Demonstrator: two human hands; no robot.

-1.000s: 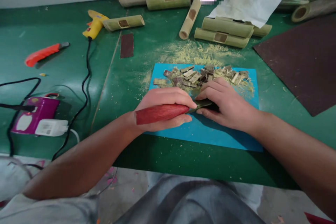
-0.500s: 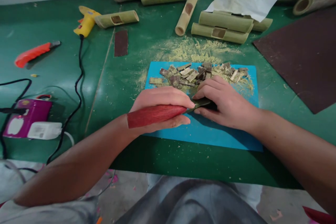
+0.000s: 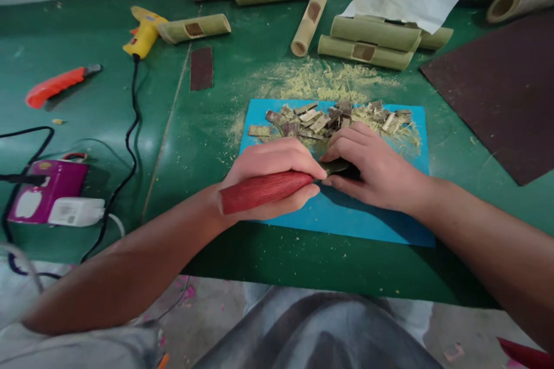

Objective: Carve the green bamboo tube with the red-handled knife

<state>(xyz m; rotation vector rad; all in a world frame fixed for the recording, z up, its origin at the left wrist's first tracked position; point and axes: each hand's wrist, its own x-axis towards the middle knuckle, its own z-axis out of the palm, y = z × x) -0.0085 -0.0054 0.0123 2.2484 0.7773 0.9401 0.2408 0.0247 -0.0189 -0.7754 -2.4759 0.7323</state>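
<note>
Spreading under everything, the green worktop carries a blue mat near its front edge. A dark brown sheet lies to the right of the mat, well apart from it. Beyond the mat's far edge lie cut bamboo tubes, several with a small window cut in the side, and a drift of pale shavings reaches onto the mat.

Both hands rest on the mat's middle. The left hand has its fingers clamped around a red-handled tool, whose handle sticks out over the mat's left edge. The right hand meets it at the tool's front end, fingers closed together and pressing on a dark green piece that is mostly hidden beneath them.

Far left of the mat lie a yellow glue gun and an orange utility knife. A heap of small bamboo offcuts sits along the mat's far edge, just beyond the knuckles.
</note>
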